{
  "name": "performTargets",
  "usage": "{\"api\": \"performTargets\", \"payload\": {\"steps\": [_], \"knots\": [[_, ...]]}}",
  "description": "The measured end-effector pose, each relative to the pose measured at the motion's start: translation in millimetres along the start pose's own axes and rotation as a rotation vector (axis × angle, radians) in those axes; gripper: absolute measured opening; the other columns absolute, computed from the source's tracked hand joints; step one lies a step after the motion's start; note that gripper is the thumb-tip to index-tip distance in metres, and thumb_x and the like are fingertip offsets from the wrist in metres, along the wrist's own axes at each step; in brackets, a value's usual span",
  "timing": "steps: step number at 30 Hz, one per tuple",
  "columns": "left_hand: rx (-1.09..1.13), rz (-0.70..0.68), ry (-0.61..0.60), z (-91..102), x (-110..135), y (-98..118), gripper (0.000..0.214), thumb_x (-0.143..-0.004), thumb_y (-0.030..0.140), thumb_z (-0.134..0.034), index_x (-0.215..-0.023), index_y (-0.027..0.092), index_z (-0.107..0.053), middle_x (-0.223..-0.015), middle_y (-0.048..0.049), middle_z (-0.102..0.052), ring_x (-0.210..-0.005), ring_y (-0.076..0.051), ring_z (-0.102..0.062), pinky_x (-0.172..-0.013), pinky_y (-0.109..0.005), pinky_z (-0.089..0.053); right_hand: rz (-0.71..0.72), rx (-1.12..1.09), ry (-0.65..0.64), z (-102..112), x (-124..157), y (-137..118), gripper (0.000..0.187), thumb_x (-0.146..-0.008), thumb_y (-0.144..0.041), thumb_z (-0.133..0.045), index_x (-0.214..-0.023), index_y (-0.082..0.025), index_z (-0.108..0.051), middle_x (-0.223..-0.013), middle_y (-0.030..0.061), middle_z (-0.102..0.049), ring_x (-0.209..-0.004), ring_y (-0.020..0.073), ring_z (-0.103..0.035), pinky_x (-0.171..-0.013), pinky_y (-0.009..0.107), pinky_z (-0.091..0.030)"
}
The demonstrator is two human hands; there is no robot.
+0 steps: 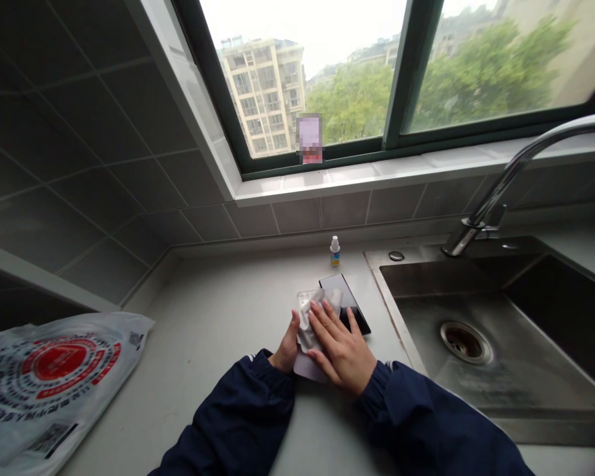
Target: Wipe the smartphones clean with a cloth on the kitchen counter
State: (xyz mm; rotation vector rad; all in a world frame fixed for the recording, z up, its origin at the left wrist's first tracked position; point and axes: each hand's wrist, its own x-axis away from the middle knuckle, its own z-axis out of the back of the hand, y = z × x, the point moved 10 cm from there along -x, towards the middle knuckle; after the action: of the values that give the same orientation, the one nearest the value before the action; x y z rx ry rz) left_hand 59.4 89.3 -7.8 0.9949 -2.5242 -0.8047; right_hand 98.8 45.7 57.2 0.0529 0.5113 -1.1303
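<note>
Because the pale countertop (218, 317) is wide and flat, it makes a good firm place for both hands to rest their things. The steel sink (426, 370) sits to the right, well apart from the hands' things, so they lie on the flat top and not over the big dip. Over on the left lies a printed plastic bag (74, 383), maybe put there to keep the middle free for the hands. The curved faucet (498, 182) stands at the back of the sink. The right hand (344, 350) is open and nearly flat, its fingers a little apart, pressing on a cloth. The left hand (286, 347) is half closed at the left edge of a lilac phone case (307, 371), thumb up along the side, likely so it won't slide. (A phone may be inside that case, but too much is covered to tell.) Just beside it, partly hidden by the right hand, a dark smartphone (350, 301) lies on the counter. The crumpled grey cloth (304, 330) is spread between the right hand and the case. Smallest is the white-capped dropper bottle (334, 253), standing upright behind the phone, perhaps so it won't get knocked or spill.
</note>
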Motion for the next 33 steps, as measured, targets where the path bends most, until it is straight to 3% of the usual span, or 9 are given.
{"api": "performTargets", "payload": {"steps": [4, 8, 15, 22, 27, 33], "knots": [[-0.012, -0.004, -0.070, -2.8, -2, -4, 0.066, -0.088, 0.059, -0.047, -0.140, 0.018, -0.047, -0.152, -0.0078, -0.037, -0.147, -0.025, -0.016, -0.121, -0.038, -0.008, -0.073, 0.016, 0.041, 2, 0, 14, 0.062, -0.099, -0.038, -0.037, -0.153, -0.015, -0.016, -0.157, 0.0108, -0.021, -0.146, 0.0318, -0.019, -0.111, 0.063, -0.019], [-0.002, -0.018, -0.082, -6.4, -2, -3, 0.064, -0.088, 0.059, -0.048, -0.140, 0.020, -0.048, -0.153, -0.0055, -0.035, -0.146, -0.025, -0.017, -0.121, -0.038, -0.010, -0.077, 0.018, 0.035, -2, 1, 15, 0.067, -0.098, -0.039, -0.038, -0.154, -0.013, -0.012, -0.158, 0.0123, -0.017, -0.146, 0.0341, -0.015, -0.110, 0.065, -0.020], [0.032, -0.014, 0.015, 2.2, -2, 3, 0.064, -0.092, 0.060, -0.039, -0.133, 0.013, -0.055, -0.141, -0.0104, -0.052, -0.142, -0.024, -0.031, -0.120, -0.035, -0.015, 0.017, 0.007, -0.023, -9, 2, -2, 0.064, -0.096, -0.044, -0.041, -0.151, -0.014, -0.026, -0.157, 0.0098, -0.019, -0.145, 0.0350, -0.019, -0.109, 0.066, -0.021], [0.056, 0.029, 0.051, 4.1, -2, 3, 0.070, -0.094, 0.060, -0.031, -0.135, 0.007, -0.050, -0.132, -0.0157, -0.060, -0.139, -0.023, -0.037, -0.119, -0.035, -0.018, 0.047, -0.004, -0.048, -12, 3, -10, 0.062, -0.095, -0.040, -0.044, -0.149, -0.012, -0.030, -0.157, 0.0101, -0.019, -0.145, 0.0352, -0.019, -0.108, 0.066, -0.023], [0.055, 0.018, 0.005, 2.0, -1, 1, 0.068, -0.094, 0.059, -0.030, -0.136, 0.010, -0.050, -0.136, -0.0134, -0.056, -0.141, -0.022, -0.032, -0.119, -0.034, -0.016, 0.038, 0.006, -0.037, -9, 2, -7, 0.060, -0.097, -0.040, -0.041, -0.150, -0.014, -0.029, -0.158, 0.0081, -0.019, -0.145, 0.0333, -0.020, -0.108, 0.065, -0.024], [0.035, 0.045, -0.111, -4.5, 0, -7, 0.062, -0.091, 0.057, -0.041, -0.140, 0.020, -0.047, -0.147, -0.0080, -0.046, -0.144, -0.025, -0.027, -0.119, -0.038, -0.016, -0.034, 0.020, 0.013, 0, -1, 8, 0.061, -0.099, -0.040, -0.035, -0.152, -0.013, -0.022, -0.158, 0.0092, -0.018, -0.146, 0.0313, -0.016, -0.111, 0.063, -0.020]]}}
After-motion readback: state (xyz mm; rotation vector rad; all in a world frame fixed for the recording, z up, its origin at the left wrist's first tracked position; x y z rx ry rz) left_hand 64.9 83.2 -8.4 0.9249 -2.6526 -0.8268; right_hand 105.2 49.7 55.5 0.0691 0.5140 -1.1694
